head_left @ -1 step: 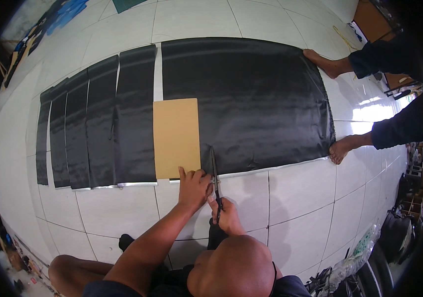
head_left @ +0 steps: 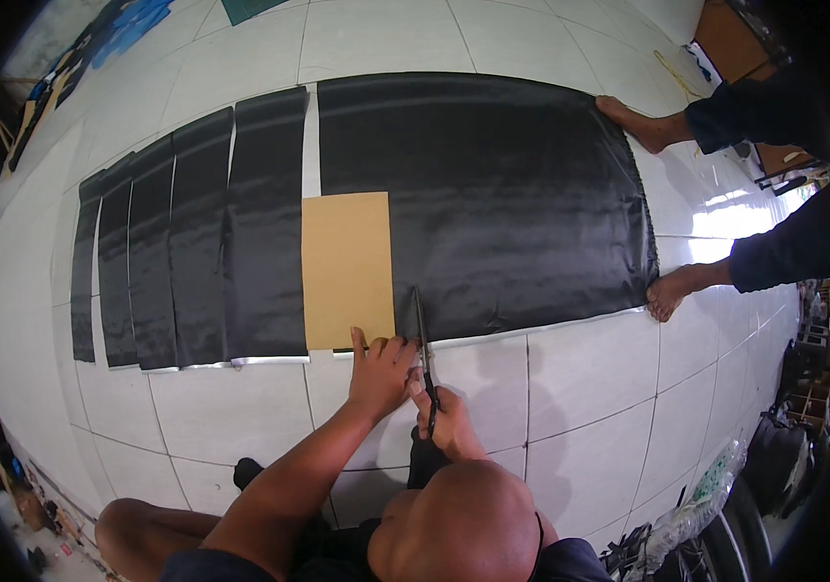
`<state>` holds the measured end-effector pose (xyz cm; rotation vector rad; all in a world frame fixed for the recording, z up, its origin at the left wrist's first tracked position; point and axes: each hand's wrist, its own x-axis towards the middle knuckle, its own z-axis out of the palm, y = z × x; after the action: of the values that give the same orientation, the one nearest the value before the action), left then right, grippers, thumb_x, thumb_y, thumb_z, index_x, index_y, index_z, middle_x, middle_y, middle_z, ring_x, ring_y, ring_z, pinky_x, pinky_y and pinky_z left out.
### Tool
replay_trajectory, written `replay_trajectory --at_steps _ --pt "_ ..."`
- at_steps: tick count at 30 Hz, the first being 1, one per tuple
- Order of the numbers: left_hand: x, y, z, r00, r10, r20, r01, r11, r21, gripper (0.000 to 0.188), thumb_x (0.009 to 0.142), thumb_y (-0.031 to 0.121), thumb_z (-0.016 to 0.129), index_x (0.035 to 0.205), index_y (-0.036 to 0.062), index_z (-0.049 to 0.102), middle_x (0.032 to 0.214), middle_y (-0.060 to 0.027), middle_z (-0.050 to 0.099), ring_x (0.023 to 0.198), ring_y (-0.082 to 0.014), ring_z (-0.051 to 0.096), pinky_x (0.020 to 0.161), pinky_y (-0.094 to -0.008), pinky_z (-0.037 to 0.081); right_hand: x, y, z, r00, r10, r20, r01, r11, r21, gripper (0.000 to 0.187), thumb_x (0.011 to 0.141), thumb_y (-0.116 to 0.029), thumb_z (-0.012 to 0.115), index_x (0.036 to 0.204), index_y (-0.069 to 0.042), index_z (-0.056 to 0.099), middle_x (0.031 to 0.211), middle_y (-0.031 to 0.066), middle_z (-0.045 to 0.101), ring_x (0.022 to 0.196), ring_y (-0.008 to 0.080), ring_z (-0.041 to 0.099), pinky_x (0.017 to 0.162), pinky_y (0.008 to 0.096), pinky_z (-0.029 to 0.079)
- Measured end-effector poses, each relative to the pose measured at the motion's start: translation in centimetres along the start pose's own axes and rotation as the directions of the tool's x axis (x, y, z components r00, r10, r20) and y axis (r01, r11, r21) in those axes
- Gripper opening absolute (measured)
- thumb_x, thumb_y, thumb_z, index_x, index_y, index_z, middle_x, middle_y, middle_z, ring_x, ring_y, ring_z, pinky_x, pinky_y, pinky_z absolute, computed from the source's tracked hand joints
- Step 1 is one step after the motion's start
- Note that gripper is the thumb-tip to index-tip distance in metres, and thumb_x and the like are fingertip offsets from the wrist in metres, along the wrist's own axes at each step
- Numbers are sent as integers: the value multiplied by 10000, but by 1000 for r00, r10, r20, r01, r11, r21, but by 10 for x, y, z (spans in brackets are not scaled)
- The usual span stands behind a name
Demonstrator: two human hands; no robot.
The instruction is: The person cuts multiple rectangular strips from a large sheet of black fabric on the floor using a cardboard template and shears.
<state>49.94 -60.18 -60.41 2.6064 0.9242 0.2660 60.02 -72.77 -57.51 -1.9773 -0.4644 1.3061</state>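
A wide sheet of black material (head_left: 521, 204) lies spread on the floor, with a pale strip showing along its near edge. On its left part rests a tan rectangular card (head_left: 346, 267). My left hand (head_left: 381, 373) lies with stretched fingers over the near edges of card and sheet; its thumb is hard to make out. In my right hand (head_left: 454, 427) are black-handled scissors (head_left: 423, 335). Their blades point away from me over the sheet's near edge, just right of the card. How far the blades are apart cannot be made out.
Several black strips (head_left: 264, 233) lie side by side on the tiled floor (head_left: 580, 388), left of the sheet. At the right, another person's bare feet (head_left: 672, 291) touch the sheet's end. Clear plastic wrapping (head_left: 696, 514) and dark items crowd the lower right.
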Motion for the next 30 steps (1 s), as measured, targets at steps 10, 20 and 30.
replay_trajectory --at_steps 10,20,30 --pt "-4 6 -14 981 99 165 -110 992 56 748 878 524 671 1494 142 484 1279 -149 521 1200 -369 512 1115 -777 174 -11 -42 -18 967 207 150 -232 957 175 531 985 -513 647 936 16 616 634 38 559 522 129 519 519 305 426" --pt "-5 7 -10 984 37 172 -48 997 59 601 878 392 647 1421 153 557 1292 -151 499 1201 -387 482 1100 -785 196 24 -14 -5 999 -35 13 36 996 -87 494 1001 -447 650 817 8 590 595 40 549 515 109 532 489 284 422" --pt "-9 4 -1 981 49 188 -65 995 77 602 850 482 683 1340 142 598 1389 -162 486 1205 -388 491 1082 -792 212 78 -50 2 986 -139 -87 130 986 -108 596 976 -551 638 752 0 618 571 49 562 505 140 552 506 328 450"
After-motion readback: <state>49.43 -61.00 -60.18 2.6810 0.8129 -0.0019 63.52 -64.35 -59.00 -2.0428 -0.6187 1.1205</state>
